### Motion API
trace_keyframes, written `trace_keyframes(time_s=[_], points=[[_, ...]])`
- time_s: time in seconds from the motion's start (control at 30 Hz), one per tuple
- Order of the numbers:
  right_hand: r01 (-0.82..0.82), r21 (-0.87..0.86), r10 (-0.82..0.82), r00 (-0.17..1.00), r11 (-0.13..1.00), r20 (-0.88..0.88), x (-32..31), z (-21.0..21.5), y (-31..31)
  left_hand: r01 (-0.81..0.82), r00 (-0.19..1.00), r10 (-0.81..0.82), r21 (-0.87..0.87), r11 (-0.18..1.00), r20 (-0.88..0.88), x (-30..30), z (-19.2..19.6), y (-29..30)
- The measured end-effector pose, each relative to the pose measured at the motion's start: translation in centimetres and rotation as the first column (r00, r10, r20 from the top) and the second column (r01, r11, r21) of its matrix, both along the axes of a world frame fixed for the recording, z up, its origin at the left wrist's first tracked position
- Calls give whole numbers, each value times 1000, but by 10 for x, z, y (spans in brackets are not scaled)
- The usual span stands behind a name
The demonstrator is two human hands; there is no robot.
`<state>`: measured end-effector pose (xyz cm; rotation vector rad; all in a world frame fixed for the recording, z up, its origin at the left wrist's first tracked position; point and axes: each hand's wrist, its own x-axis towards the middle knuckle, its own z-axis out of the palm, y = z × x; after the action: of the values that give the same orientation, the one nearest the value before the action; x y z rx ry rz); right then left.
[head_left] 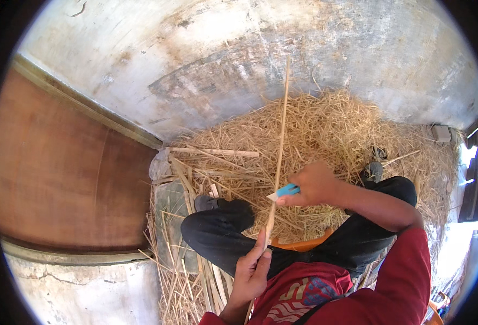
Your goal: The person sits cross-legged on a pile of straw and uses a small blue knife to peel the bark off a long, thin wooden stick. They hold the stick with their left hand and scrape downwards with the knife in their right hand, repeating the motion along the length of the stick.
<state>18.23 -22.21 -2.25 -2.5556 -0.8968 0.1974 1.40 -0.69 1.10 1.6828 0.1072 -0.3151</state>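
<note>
We see a long pale strip (282, 130) reaching away from the left hand (252, 271), its long axis running near to far and leaning slightly right at the far end. The left fingers grasp its near part, just beyond the red shirt (331, 273). The right hand (313, 185), on the strip's right side, has its fingers wrapped around a blue knife (287, 190), whose blade points left, across that long axis. The blade sits farther out than the left fingers, at the strip; we cannot tell whether it bites in. The right hand is nearer the far end. Beyond, we see straw (331, 119) heaped by the wall (358, 43).
</note>
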Motion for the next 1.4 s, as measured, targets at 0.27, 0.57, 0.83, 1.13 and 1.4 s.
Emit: trace_keyframes(time_s=[0.27,0.57,0.83,1.13,1.4], points=[[278,10,-275,954,961,-120,20,-10,-9,78,992,-98,214,974,84,-3,3,1],[181,63,-191,947,981,259,39,-6,-20,36,999,-41,-168,985,-25,-2,7,-2],[319,-73,-308,942,945,133,35,-10,-18,69,998,-69,32,997,-2,-17,13,-3],[646,73,-650,750,759,124,134,-22,-124,261,964,-263,66,963,35,-37,17,2],[840,37,-839,538,542,85,151,-7,-192,272,938,-287,-101,957,-194,-61,18,12]])
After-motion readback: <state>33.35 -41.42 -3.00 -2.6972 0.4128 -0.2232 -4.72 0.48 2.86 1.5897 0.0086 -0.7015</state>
